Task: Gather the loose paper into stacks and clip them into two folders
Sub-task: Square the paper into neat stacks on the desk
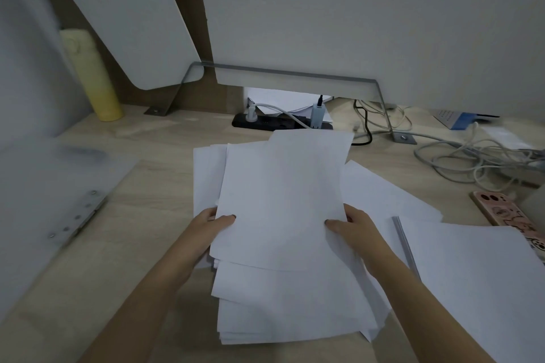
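Observation:
A loose pile of white paper point(283, 194) lies fanned out on the wooden desk in front of me. My left hand point(213, 225) grips the pile's left edge, thumb on top. My right hand point(354, 227) grips its right edge the same way. More sheets point(295, 312) lie askew underneath, near the front edge. A translucent folder point(56, 186) with a metal clip bar point(79, 216) lies open at the left. A second folder point(483, 283) with a grey spine bar point(405, 244) lies at the right, with paper over it.
A yellow bottle point(94, 76) stands at the back left. A black power strip point(280, 122) with plugs sits at the back centre, and tangled cables point(472, 159) spread at the back right. A phone in a pink case point(510, 218) lies at the right edge.

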